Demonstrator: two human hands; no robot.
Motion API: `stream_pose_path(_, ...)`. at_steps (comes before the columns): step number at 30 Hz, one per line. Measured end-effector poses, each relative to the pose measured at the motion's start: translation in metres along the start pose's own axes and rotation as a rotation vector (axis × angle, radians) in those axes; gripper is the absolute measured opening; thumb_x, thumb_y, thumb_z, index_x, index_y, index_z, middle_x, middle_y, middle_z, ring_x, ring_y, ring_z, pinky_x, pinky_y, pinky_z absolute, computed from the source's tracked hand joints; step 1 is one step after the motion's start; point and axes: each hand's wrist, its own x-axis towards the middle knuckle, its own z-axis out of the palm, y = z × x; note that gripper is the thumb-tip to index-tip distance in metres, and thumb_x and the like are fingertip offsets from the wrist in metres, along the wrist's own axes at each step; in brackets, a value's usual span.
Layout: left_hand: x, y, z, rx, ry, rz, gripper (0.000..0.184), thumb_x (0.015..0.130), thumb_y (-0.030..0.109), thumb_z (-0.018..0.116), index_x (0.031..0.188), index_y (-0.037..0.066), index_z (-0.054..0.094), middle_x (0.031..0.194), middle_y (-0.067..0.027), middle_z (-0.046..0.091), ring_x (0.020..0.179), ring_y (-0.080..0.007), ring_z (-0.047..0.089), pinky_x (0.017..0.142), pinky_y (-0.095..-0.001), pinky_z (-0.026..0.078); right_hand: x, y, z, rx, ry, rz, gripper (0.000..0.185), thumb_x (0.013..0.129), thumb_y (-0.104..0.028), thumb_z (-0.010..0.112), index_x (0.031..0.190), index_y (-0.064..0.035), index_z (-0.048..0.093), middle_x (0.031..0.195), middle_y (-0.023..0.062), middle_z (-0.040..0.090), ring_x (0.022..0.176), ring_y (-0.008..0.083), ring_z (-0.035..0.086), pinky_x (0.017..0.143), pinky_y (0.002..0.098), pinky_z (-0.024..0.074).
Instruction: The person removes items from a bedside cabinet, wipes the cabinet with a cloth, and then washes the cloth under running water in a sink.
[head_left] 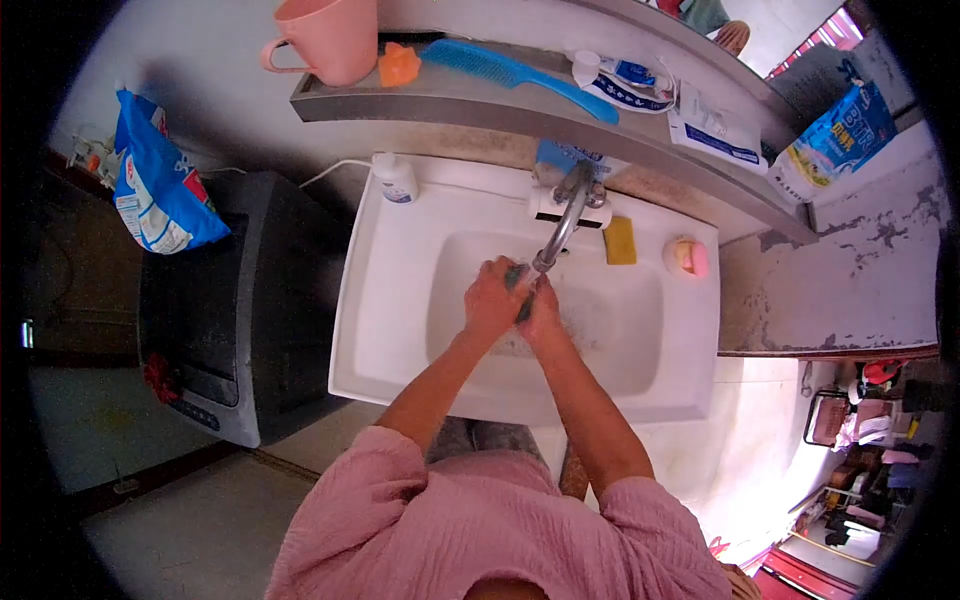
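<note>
Both hands are together over the white sink basin [645, 360], under the curved metal faucet [568, 222]. A dark green item [522, 310], too small to make out, lies between them. My left hand [493, 298] wraps round it from the left, fingers bent. On the other side my right hand [543, 308] presses against it, its fingers partly hidden by the faucet spout. Water runs onto the hands, and suds or drops show in the basin below.
On the sink's rim stand a white bottle [395, 178], a yellow sponge [620, 241] and a pink soap [692, 258]. The shelf [430, 106] above holds a pink cup [335, 40], a blue comb [520, 74] and toothpaste [625, 92]. A dark washing machine [262, 300] stands left.
</note>
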Motion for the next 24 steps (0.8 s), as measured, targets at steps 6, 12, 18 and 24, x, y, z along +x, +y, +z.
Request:
stream_pose_path(6,0.027,-0.053,0.023,-0.442,-0.366,-0.296,0.026,0.088,0.025,0.053,0.098,0.002,0.06,0.099,-0.0117,0.058,0.081,-0.0241,0.059,0.074,-0.0392,0.048,0.04,0.006,-0.036,-1.353,0.167,-0.58,0.025,0.094,-0.031,0.051,0.092,-0.007,0.059,0.086,0.0026,0.06,0.078,0.0183,0.058,0.07,0.034,0.0474)
stream_pose_path(12,0.027,-0.026,0.002,-0.596,-0.245,-0.213,0.025,0.087,0.021,0.056,0.099,0.0,0.062,0.096,-0.0101,0.061,0.078,-0.0173,0.056,0.071,-0.0343,0.047,0.003,-0.046,-0.021,-0.512,-0.124,-0.087,0.029,0.087,-0.027,0.059,0.109,-0.0083,0.059,0.095,0.0084,0.062,0.087,0.0239,0.061,0.075,0.0406,0.0513)
stream_pose_path(18,0.027,-0.002,0.016,-0.292,-0.226,-0.16,0.021,0.086,0.019,0.058,0.093,0.002,0.065,0.092,-0.008,0.062,0.083,-0.0178,0.057,0.076,-0.0292,0.045,-0.037,-0.022,0.005,0.119,-0.216,0.323,0.042,0.091,-0.044,0.053,0.116,-0.0094,0.055,0.112,0.0054,0.061,0.11,0.0223,0.055,0.092,0.0403,0.045)
stream_pose_path(24,0.032,-0.005,-0.009,0.529,-0.24,0.251,0.027,0.087,0.023,0.056,0.11,0.013,0.062,0.114,-0.0083,0.063,0.099,-0.0308,0.061,0.081,-0.0482,0.048,-0.032,-0.007,-0.022,-0.162,-0.278,0.249,0.036,0.082,-0.022,0.07,0.112,-0.0073,0.056,0.102,0.0061,0.061,0.094,0.0203,0.059,0.08,0.038,0.0484)
